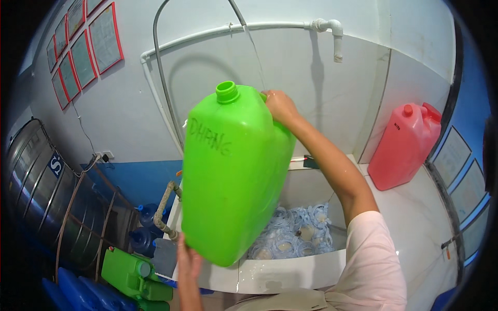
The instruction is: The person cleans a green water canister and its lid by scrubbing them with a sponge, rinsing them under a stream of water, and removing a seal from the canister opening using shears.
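Observation:
A large bright green jerry can (233, 176) fills the middle of the view, held up and tilted over a white basin, its neck uncapped. At its top right, my right hand (280, 106) is closed around the handle, partly hidden behind the can's shoulder. My left hand (190, 259) supports the lower left bottom corner; some of its fingers are hidden behind the can. Behind the can, a thin stream of water (254, 49) falls from a grey hose (238, 13). Pale blue, ring-like plastic pieces (295, 233) lie heaped in the basin (290, 269).
A red jerry can (402, 147) stands on the tiled ledge at right. Lower left are another green jerry can (124, 272), blue containers (88, 293) and blue water bottles (142, 241). A steel tank (44, 192) stands at far left. White pipe (270, 25) runs along the wall.

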The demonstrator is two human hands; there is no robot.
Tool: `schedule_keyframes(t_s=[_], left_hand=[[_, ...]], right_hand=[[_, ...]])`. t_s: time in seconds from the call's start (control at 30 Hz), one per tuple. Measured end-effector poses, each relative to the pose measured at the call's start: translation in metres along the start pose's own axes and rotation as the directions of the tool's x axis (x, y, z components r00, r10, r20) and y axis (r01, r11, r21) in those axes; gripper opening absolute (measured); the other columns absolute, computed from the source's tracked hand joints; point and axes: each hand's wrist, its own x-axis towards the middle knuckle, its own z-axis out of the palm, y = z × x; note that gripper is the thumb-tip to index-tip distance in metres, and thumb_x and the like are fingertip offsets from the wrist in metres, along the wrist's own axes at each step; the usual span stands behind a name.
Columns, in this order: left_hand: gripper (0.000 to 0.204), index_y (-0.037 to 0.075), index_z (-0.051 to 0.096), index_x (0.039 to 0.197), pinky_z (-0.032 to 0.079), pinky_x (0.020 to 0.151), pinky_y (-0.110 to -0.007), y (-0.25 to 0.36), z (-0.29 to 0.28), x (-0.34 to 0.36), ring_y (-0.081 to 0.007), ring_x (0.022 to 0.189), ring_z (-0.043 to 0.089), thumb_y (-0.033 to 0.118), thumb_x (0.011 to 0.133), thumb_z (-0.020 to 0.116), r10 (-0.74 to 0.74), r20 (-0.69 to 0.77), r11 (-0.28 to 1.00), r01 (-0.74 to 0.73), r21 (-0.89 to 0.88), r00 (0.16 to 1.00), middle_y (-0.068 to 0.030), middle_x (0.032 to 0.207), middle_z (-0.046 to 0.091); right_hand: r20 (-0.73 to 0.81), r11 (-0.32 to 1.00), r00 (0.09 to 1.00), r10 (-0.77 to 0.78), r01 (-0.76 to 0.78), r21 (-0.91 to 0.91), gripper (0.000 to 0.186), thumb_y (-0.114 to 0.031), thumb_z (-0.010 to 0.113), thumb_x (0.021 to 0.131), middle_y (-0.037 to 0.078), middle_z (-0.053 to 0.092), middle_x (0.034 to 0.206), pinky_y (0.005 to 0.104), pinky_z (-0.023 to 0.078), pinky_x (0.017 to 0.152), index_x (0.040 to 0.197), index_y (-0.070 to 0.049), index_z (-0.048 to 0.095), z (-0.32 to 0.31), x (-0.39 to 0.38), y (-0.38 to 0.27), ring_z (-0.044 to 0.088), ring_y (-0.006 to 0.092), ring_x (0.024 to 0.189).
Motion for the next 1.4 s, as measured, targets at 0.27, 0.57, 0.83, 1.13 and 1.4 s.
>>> schedule_keyframes(t_s=[0.27,0.57,0.83,1.13,1.4], left_hand=[[0.051,0.002,0.043,0.121,0.042,0.090,-0.036,0.019,-0.009,-0.029,-0.0234,0.104,0.053,0.042,0.089,0.044,-0.166,0.030,0.982,0.168,-0.089,0.986,-0.0113,0.116,0.053],[0.048,0.002,0.045,0.119,0.046,0.086,-0.038,-0.041,-0.028,-0.017,-0.0233,0.102,0.055,0.040,0.088,0.046,-0.244,-0.071,0.942,0.219,-0.256,0.967,-0.0120,0.112,0.055],[0.043,0.004,0.048,0.116,0.047,0.082,-0.035,0.021,-0.008,0.001,-0.0220,0.095,0.057,0.037,0.089,0.044,0.050,-0.082,0.997,-0.055,-0.062,0.995,-0.0108,0.107,0.056],[0.044,0.003,0.046,0.117,0.047,0.084,-0.036,0.016,-0.014,-0.024,-0.0215,0.099,0.056,0.036,0.088,0.045,-0.082,-0.076,0.997,0.081,-0.011,0.994,-0.0112,0.107,0.056],[0.040,0.005,0.048,0.111,0.049,0.080,-0.033,-0.032,-0.025,0.002,-0.0216,0.100,0.056,0.037,0.087,0.045,-0.146,-0.160,0.983,0.124,-0.138,0.976,-0.0099,0.110,0.055]], right_hand=[[0.198,0.982,0.977,0.083,-0.046,-0.186,0.039,-0.036,0.064,0.066,0.021,0.063,0.083,0.0452,0.048,0.070,0.082,-0.001,0.065,0.012,-0.016,-0.002,0.061,0.0371,0.080],[0.225,0.969,0.972,0.073,-0.016,-0.247,0.038,-0.036,0.064,0.067,0.021,0.063,0.080,0.0442,0.048,0.069,0.081,0.000,0.065,0.025,-0.018,0.010,0.061,0.0370,0.079],[0.102,0.985,0.987,0.122,-0.108,-0.136,0.041,-0.039,0.065,0.065,0.020,0.064,0.081,0.0446,0.048,0.069,0.081,-0.001,0.066,-0.002,-0.007,-0.005,0.061,0.0369,0.078],[0.229,0.974,0.964,0.136,-0.088,-0.207,0.039,-0.036,0.065,0.064,0.020,0.064,0.081,0.0432,0.048,0.069,0.080,-0.001,0.066,0.022,-0.029,0.000,0.061,0.0370,0.078],[0.279,0.992,0.957,0.084,-0.052,-0.117,0.040,-0.032,0.062,0.069,0.021,0.063,0.090,0.0417,0.047,0.074,0.092,0.001,0.062,0.032,-0.013,0.042,0.061,0.0325,0.085]])
